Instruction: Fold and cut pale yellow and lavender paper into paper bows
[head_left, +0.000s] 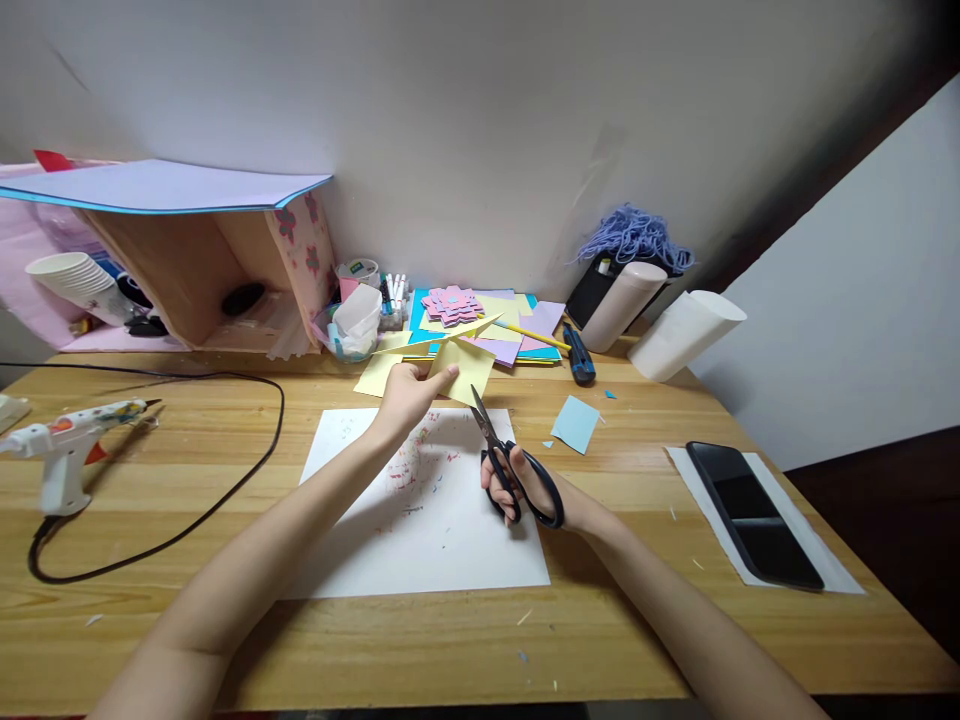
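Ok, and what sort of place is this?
Probably a craft workspace, perhaps at home: a wooden table against a wall, with a glue gun on it, a stack of coloured paper and scissors in the right hand.

Pale yellow paper (466, 368): pinched in left hand (409, 396). Black-handled scissors (491, 437): in right hand (517, 486), blades slightly apart, tips near paper's edge.

No text, brand or number can really be made out here tbh. Just coloured marks (406, 472) are seen on the sheet (480, 560), and the tape (361, 268) is too small to be read.
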